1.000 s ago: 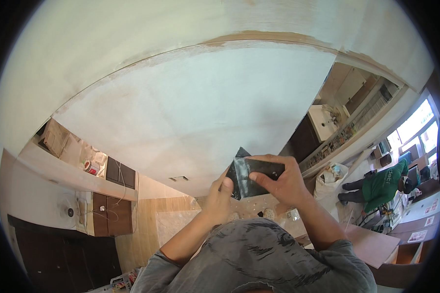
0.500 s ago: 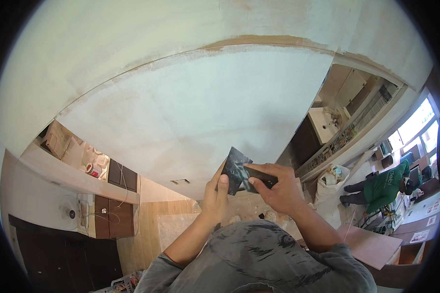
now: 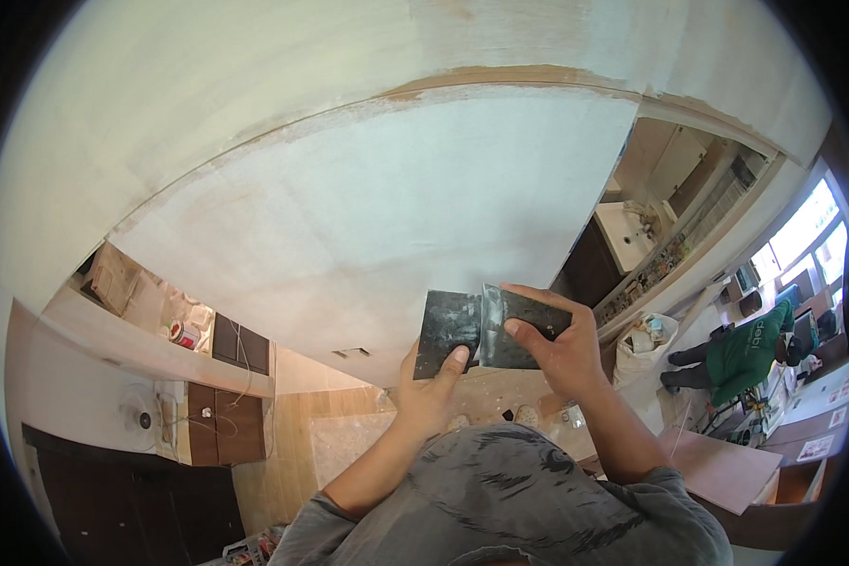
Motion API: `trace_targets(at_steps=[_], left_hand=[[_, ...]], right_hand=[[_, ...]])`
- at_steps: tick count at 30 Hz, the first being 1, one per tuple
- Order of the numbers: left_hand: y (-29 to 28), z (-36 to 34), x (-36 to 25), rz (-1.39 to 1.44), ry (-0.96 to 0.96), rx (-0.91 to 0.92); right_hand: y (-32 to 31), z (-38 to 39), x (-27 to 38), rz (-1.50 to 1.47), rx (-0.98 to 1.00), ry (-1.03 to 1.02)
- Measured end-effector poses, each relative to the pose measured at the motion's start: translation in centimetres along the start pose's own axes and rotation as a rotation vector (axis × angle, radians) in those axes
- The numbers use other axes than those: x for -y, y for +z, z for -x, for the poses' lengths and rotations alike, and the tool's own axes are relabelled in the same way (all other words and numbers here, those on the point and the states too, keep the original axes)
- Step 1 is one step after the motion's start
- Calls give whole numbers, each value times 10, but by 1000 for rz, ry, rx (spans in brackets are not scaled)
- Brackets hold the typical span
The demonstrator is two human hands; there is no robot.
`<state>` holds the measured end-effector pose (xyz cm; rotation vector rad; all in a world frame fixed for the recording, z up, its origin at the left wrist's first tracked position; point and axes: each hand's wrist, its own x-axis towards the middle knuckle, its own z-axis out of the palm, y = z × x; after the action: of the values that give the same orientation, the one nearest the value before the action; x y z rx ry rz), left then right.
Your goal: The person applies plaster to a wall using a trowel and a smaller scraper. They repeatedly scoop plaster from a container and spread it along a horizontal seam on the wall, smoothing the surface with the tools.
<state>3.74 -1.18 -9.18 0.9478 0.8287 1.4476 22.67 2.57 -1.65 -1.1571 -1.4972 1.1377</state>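
Note:
In the head view, my left hand grips a dark, square scraper smeared with white paste, its thumb pressed on the lower face. My right hand holds a second dark scraper, which has a whitish band along its left edge, with the thumb lying on it. The two blades meet side by side, overlapping slightly at that edge. Both hands are closed around their tools, low in front of a white coated panel.
A co-worker in green bends by a cluttered counter at right. A white sack, pinkish board and sink are nearer. At left stand a fan, brown cabinet and red-white can.
The left scraper has turned more upright and squarer, and its thumb now lies over its face. Both hands have shifted slightly right, the right scraper with its hand.

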Motion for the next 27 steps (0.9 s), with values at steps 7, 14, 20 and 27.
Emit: trace_targets(at_steps=[7, 14, 20, 27], left_hand=[[1, 7, 23, 138, 54, -73], [12, 10, 35, 308, 2, -166], [15, 7, 32, 13, 113, -252], [15, 5, 28, -6, 114, -267]], right_hand=[[11, -1, -3, -193, -70, -7], [12, -2, 0, -187, -51, 83], [16, -2, 3, -92, -36, -10], [18, -2, 4, -125, -14, 1]])
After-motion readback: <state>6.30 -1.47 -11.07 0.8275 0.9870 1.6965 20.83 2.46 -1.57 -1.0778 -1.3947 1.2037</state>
